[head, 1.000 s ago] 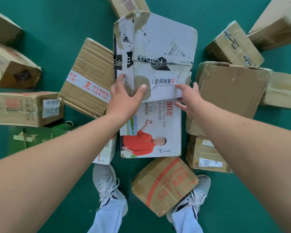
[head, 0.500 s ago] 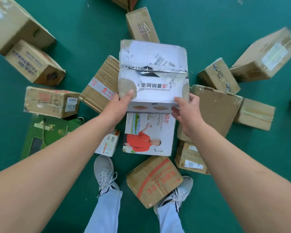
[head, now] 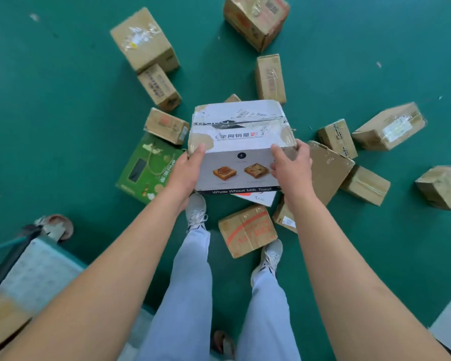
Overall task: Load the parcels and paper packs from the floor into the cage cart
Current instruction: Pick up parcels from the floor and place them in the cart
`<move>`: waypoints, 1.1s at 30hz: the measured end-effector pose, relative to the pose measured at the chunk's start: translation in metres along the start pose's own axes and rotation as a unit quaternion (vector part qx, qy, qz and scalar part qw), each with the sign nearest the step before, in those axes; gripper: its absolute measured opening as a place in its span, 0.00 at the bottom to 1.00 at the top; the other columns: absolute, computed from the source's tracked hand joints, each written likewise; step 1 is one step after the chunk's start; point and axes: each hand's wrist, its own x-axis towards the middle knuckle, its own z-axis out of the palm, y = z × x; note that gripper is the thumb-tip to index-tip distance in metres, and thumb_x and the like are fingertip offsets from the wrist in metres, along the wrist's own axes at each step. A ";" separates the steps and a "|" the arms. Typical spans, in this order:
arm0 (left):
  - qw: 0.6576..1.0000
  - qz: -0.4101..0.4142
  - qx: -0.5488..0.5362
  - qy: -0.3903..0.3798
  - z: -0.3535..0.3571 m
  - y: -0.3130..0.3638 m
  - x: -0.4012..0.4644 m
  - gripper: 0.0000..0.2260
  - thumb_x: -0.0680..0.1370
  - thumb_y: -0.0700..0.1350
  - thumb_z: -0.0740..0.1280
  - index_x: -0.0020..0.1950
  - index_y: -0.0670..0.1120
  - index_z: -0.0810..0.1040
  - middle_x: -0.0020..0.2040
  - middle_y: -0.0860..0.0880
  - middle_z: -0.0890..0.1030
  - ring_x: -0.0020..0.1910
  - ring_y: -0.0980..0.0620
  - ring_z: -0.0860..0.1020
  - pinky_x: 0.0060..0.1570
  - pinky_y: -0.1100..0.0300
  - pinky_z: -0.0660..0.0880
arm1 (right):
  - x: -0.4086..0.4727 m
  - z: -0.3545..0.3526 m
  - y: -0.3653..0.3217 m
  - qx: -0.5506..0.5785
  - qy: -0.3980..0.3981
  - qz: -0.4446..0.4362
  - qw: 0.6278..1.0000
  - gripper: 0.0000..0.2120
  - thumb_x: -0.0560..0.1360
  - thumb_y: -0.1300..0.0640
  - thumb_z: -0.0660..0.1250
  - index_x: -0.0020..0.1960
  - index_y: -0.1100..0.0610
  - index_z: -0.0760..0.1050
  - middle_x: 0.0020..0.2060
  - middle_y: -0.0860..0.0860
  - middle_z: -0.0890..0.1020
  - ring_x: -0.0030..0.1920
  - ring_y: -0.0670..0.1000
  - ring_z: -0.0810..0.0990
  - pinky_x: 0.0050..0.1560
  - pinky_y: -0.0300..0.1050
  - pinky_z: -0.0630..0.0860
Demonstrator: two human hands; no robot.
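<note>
I hold a white toast box with torn tape in the air above the floor, between both hands. My left hand grips its left side, thumb on the top corner. My right hand grips its right side, thumb across the front face. Several brown cardboard parcels lie scattered on the green floor beneath and around it, among them one with a red stripe between my feet. The cage cart's base with a caster wheel shows at the lower left.
A green gift box lies left of the held box. A white carton is mostly hidden under it. Brown parcels spread to the right and far side. A brown parcel sits at the lower-left edge.
I have lifted the white toast box off the floor with both hands and straightened up. The view has pulled back, and the cart's corner has come into sight at the lower left.
</note>
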 end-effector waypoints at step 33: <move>0.852 0.066 -0.263 0.447 -0.068 -0.210 -0.533 0.16 0.83 0.58 0.63 0.51 0.47 0.82 0.53 0.45 0.84 0.53 0.44 0.81 0.55 0.49 0.76 | -0.432 -0.079 -0.020 -0.398 -0.327 -0.388 0.764 0.25 0.80 0.46 0.63 0.74 0.56 0.69 0.57 0.55 0.79 0.54 0.60 0.80 0.55 0.54 0.78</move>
